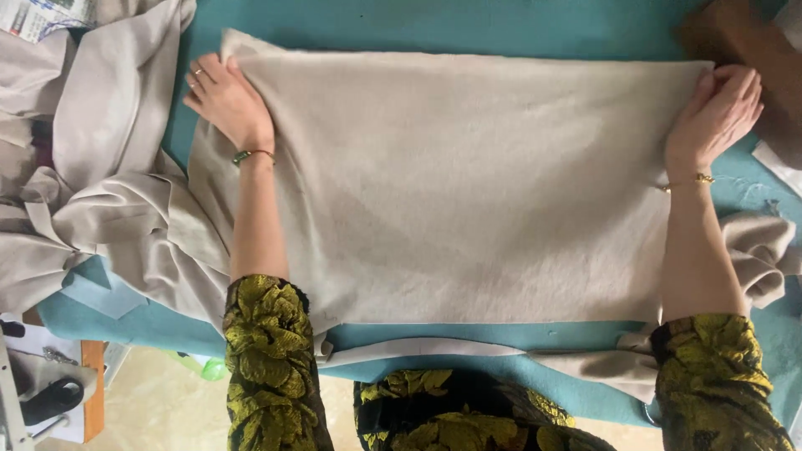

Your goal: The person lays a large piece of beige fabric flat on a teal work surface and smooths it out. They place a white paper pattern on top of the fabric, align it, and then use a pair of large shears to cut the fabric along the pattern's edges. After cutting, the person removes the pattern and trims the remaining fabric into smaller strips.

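Smoothing step: left hand (227, 100) and right hand (717, 113) flat, wide apart, pressing beige felt panel (468, 184) at far corners of teal tabletop (501, 25). Next likely needs even outward tension.

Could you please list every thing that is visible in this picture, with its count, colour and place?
felt sheet: one, beige, spread flat on the table, centre
table cover: one, teal, under the sheet
loose cloth: one pile, beige, left side
cloth strip: one, pale, along the near edge
brown block: one, top right corner
papers: some, printed, top left corner
bracelets: two, gold, one on each wrist
sleeves: two, yellow and black, bottom
left hand: flat on the sheet's far left corner
right hand: at the sheet's far right corner
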